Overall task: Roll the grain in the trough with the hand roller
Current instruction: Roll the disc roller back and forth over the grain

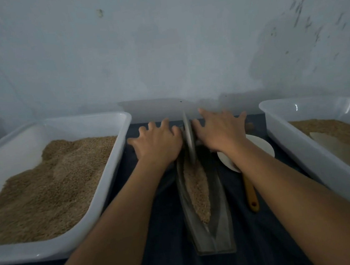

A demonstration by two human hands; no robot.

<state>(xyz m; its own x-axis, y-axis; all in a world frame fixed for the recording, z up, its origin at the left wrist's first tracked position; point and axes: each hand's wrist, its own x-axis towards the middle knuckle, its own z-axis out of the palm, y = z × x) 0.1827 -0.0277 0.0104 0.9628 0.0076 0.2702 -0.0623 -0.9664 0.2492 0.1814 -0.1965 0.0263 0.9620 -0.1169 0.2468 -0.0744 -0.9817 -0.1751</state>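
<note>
A narrow grey boat-shaped trough [220, 221] lies lengthwise in front of me on a dark cloth, with a strip of brown grain [197, 193] along its groove. A thin grey roller disc [189, 140] stands on edge at the trough's far end. My left hand [158, 143] presses flat on the axle to the disc's left, fingers spread. My right hand [220, 130] presses flat on the axle to the disc's right, fingers straight. The axle is hidden under both palms.
A white tub [108, 168] heaped with grain stands at the left. Another white tub [316, 153] with less grain stands at the right. A white dish [263, 146] and a wooden-handled tool [251, 195] lie right of the trough. A pale wall rises close behind.
</note>
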